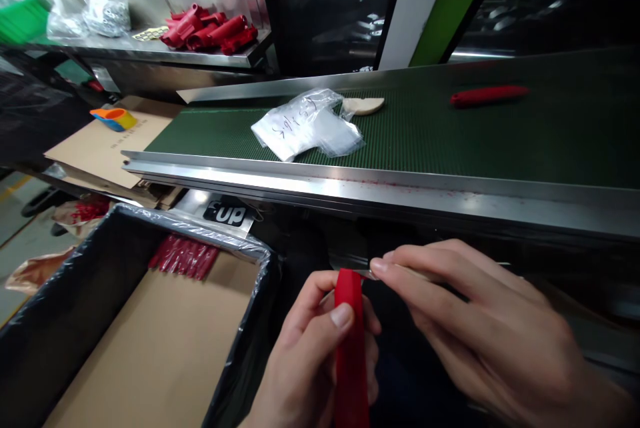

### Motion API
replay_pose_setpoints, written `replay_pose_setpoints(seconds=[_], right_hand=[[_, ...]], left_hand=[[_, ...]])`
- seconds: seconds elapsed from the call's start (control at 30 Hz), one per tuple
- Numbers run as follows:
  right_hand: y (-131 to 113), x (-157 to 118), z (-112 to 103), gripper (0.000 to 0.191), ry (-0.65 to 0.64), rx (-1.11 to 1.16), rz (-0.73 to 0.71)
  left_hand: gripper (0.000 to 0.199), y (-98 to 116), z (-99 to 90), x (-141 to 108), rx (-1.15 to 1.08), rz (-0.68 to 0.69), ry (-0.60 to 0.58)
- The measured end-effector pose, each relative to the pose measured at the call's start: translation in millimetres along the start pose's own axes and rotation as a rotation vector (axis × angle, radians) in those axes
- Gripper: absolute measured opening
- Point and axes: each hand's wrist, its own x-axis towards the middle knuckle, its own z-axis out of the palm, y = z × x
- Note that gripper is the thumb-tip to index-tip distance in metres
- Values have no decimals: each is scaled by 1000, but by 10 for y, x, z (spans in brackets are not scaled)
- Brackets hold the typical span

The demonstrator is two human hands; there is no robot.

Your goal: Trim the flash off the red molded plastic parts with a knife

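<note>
Head view: conveyor holds bag; left fingers grip red handle, right fingers tool.

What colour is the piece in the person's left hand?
The piece in the left hand is bright red; the head view shows it best.

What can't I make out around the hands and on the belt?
Head view:
Red piece: lower end cut off by the bottom edge.
Thin tool: mostly hidden by the right hand.
Writing on the plastic bag: too small and blurred to read.
</note>
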Motion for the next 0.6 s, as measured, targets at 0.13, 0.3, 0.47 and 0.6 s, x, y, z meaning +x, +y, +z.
replay_pose_setpoints(seconds=[0.13,0.3,0.47,0.6], right_hand=[[2,-14,8,42,-9,4,10],[-20,-26,34,40,17,3,0],[-53,-69,57,40,-13,-41,-6],[-98,-72,65,40,-20,-71,-25]], left_hand=[[12,-1,9,-4,16,-12,12],[14,4,14,-6,53,-12,49],[17,26,36,-20,17,-29,75],[19,29,41,-16,-54,-2,101]])
